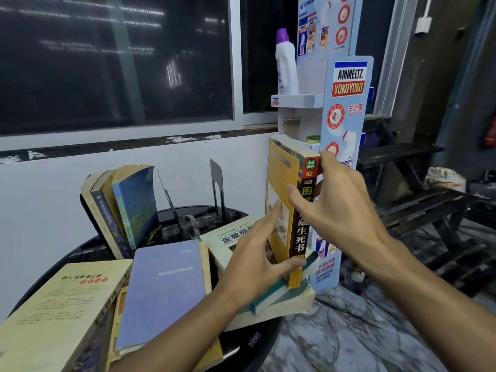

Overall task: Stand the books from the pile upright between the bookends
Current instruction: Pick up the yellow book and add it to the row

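Readable markings, by position in the view:

- 1 o'clock: display stand (pixel 349 81), headed "AMMELTZ YOKO YOKO", with "安美露" beneath.
- 3 o'clock: upright book (pixel 300 234), spine marked "02" near the top and "生死书" at the lower end.
- Centre: flat pale book (pixel 228 237), cover line "UNDERSTANDING", then "企業", partly covered.
- 7 o'clock: blue book (pixel 166 285), first title word "DANTE"; the rest is illegible.
- 8 o'clock: cream book (pixel 61 304), print too blurred to read.

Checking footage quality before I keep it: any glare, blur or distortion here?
Head view: streaky reflections glare on the dark window; wide-angle lens bows the sill; the book held by left hand and right hand is sharp, corners softer.
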Tool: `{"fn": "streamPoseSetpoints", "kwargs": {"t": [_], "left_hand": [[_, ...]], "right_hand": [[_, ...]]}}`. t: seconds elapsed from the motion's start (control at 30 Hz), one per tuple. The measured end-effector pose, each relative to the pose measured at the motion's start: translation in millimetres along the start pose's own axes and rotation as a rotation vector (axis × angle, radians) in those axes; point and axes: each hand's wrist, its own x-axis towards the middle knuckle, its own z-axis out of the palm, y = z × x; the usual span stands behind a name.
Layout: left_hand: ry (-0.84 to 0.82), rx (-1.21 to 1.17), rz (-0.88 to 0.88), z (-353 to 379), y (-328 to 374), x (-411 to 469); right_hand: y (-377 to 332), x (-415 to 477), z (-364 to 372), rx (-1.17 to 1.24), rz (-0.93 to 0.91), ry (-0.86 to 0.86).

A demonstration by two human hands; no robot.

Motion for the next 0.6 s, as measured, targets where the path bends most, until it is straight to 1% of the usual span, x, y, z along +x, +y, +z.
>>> {"fn": "streamPoseSetpoints", "kwargs": {"t": [0.13,0.23,0.47,0.6], "left_hand": [[-0.009,0.084,-0.039,-21,-7,2],[0.052,0.151,-0.102,-52,-23,6],[0.262,0.515,-0.169,-156,-65,16],[0.34,0.743,-0.156,-216,-90,22]], "right_hand": [[-3,4,3,0.003,-0.006,0.026],[-8,5,4,0.029,-0.021,0.042],[-29,13,13,0.077,-0.079,0.04],[-46,19,22,0.116,-0.104,0.039]]}}
